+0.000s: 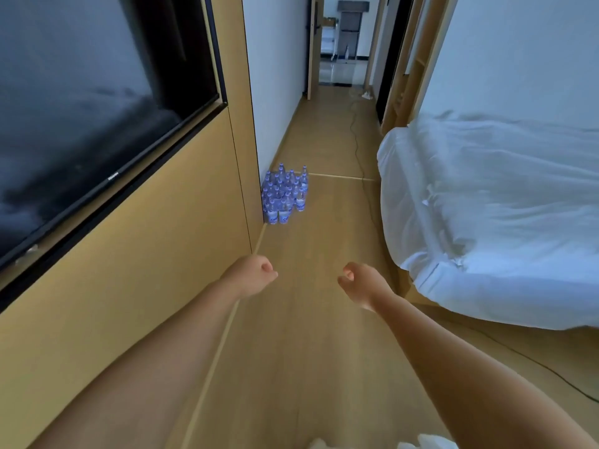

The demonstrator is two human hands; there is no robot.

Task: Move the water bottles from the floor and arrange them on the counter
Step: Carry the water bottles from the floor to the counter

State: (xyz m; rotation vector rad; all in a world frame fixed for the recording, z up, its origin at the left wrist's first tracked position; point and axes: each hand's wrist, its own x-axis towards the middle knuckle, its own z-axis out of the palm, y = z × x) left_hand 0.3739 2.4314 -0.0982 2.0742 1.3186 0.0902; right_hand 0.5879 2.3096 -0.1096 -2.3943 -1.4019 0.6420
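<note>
Several clear water bottles (284, 195) with blue caps and blue labels stand upright in a tight cluster on the wooden floor, against the corner of the tan wall panel. My left hand (254, 273) and my right hand (359, 281) are stretched out in front of me, well short of the bottles. Both hands have loosely curled fingers and hold nothing. No counter is in view.
A tan wall panel (146, 270) with a black television (97, 118) runs along my left. A bed with white bedding (492, 215) fills the right side. Between them the wooden floor (324, 335) leads to a hallway with an open door (312, 47). A dark cable (359, 157) trails along the floor beside the bed.
</note>
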